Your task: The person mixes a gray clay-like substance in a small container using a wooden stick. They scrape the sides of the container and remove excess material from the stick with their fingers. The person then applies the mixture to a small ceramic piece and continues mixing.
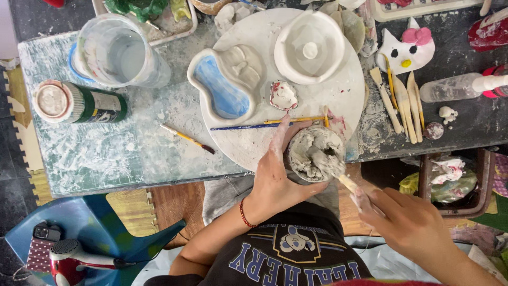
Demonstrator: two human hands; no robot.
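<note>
My left hand [275, 177] grips a small cup [316, 153] caked with grey-white clay slip, holding it just off the table's near edge. My right hand [410, 222] holds a wooden-handled brush [338, 172] whose slip-coated head sits inside the cup. Both hands are smeared with white clay. Just beyond the cup lies a round white board [254, 143] carrying a blue-glazed, hand-shaped clay dish [222, 87], a white round clay piece [309, 47] and a tiny red-edged dish [283, 96].
Two thin brushes [267, 124] and another [188, 139] lie near the board. A clear water beaker [116, 53] and green can [79, 102] stand left. Wooden modelling tools [402, 103], a cat-shaped figure [406, 50] and a squeeze bottle [460, 87] sit right. A hair dryer [74, 257] rests on a blue stool.
</note>
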